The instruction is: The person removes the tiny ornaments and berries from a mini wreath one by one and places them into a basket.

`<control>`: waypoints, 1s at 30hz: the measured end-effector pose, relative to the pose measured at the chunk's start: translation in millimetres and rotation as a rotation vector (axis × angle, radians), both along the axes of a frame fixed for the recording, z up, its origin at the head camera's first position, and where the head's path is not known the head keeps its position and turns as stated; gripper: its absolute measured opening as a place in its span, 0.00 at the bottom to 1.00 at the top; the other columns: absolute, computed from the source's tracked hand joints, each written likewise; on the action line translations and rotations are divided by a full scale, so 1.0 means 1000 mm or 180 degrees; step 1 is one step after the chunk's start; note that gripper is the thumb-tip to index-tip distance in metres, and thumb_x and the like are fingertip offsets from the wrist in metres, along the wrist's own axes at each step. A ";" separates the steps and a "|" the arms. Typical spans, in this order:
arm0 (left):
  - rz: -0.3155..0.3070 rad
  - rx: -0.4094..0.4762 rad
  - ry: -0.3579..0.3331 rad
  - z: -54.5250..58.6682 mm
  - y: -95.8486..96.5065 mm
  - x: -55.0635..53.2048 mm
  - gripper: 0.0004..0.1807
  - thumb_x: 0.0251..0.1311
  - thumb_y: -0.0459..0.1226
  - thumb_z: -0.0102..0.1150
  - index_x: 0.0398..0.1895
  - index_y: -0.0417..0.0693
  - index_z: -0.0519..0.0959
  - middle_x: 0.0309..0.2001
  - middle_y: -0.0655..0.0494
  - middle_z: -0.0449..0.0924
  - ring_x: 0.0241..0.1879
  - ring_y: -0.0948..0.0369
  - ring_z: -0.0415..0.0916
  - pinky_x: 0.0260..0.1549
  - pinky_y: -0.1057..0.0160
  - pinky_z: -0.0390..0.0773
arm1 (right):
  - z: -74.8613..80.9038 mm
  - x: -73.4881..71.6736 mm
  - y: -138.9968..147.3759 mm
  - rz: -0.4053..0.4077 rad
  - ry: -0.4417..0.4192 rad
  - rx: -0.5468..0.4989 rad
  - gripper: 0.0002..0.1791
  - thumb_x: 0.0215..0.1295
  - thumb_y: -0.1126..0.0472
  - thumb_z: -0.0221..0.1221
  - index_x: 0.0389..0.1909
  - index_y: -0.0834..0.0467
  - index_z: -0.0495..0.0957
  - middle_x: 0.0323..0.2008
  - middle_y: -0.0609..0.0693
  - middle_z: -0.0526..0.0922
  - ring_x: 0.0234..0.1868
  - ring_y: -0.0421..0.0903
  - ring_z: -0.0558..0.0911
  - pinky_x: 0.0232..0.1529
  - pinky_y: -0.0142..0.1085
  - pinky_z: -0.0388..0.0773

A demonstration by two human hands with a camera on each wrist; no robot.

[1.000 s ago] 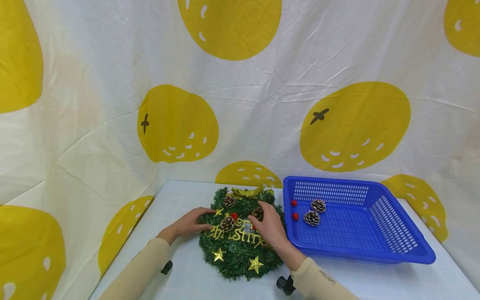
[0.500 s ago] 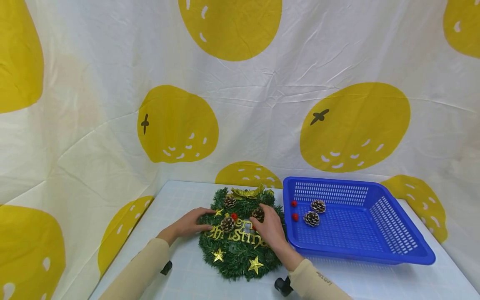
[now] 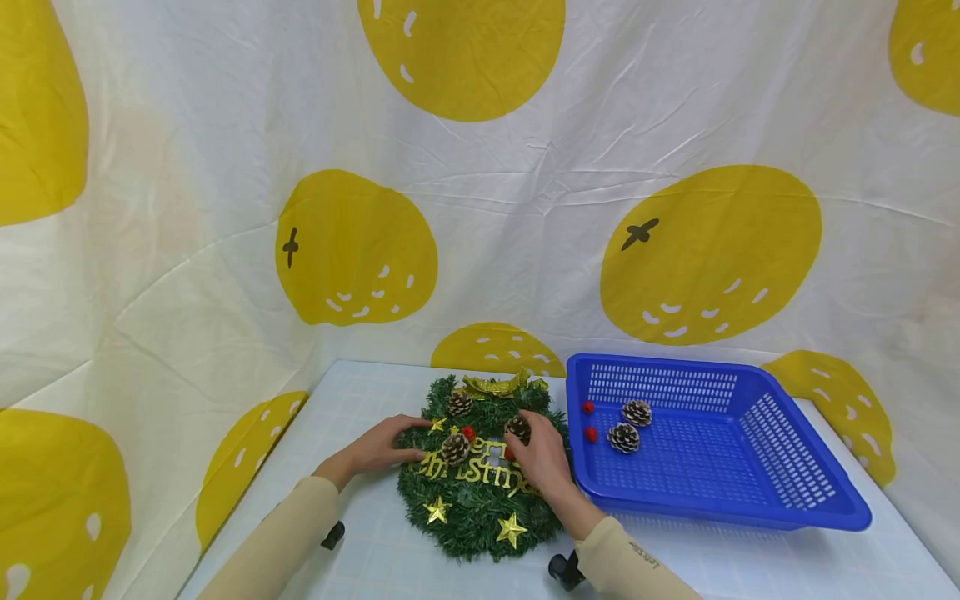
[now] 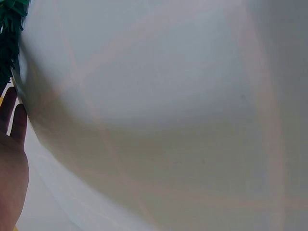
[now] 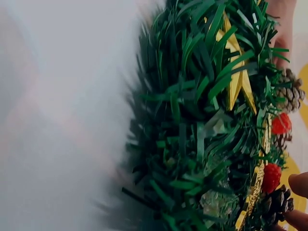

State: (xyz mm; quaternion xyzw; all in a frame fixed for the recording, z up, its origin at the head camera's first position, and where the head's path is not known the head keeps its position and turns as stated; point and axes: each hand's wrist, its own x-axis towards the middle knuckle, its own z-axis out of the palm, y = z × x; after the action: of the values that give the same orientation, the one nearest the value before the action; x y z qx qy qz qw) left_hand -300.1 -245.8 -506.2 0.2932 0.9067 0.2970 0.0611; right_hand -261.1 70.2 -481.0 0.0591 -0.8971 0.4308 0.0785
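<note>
A green tinsel wreath [image 3: 480, 521] lies flat on the table, with gold "Merry Christmas" lettering [image 3: 468, 471] across it. My left hand [image 3: 382, 443] rests at the wreath's left edge, fingers extended over the greenery. My right hand [image 3: 543, 454] holds a pine cone [image 3: 517, 428] on the wreath's right part between thumb and fingers. In the right wrist view that pine cone [image 5: 277, 206] sits beside a red berry [image 5: 272, 178]. Two more pine cones, one upper [image 3: 460, 403] and one lower [image 3: 454, 448], lie on the left half, with a red berry [image 3: 468, 432] near them.
To the right stands a blue plastic basket [image 3: 720, 512], holding two pine cones [image 3: 623, 437] and two red berries [image 3: 591, 434]. Gold stars [image 3: 512, 530] and a gold bow [image 3: 495, 385] decorate the wreath. A white curtain [image 3: 510, 250] with yellow fruit prints hangs behind the table [image 3: 360, 533].
My right hand has shifted slightly, its thumb and fingers closing in around the pine cone. The left hand keeps its place on the wreath's edge.
</note>
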 end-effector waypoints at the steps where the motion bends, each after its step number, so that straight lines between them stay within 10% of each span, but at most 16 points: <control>1: 0.0001 -0.0005 0.0002 0.000 0.000 0.000 0.31 0.65 0.48 0.61 0.68 0.46 0.69 0.66 0.44 0.69 0.67 0.44 0.63 0.64 0.40 0.62 | -0.001 0.000 0.000 -0.0017 0.0016 0.0002 0.27 0.65 0.58 0.63 0.62 0.63 0.73 0.60 0.62 0.74 0.60 0.61 0.74 0.57 0.56 0.72; 30: -0.0011 -0.0033 0.0019 0.000 0.000 -0.002 0.32 0.65 0.50 0.61 0.68 0.47 0.70 0.65 0.45 0.69 0.66 0.44 0.63 0.63 0.40 0.63 | -0.007 -0.007 0.002 0.0082 0.0175 0.0132 0.24 0.67 0.60 0.62 0.62 0.64 0.74 0.60 0.63 0.75 0.61 0.61 0.74 0.59 0.55 0.72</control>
State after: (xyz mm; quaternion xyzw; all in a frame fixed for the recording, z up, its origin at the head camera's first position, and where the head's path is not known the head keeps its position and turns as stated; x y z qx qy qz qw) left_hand -302.0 -246.1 -506.4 0.2953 0.9079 0.2912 0.0605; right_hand -267.7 72.1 -487.6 0.0841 -0.9025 0.4114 0.0963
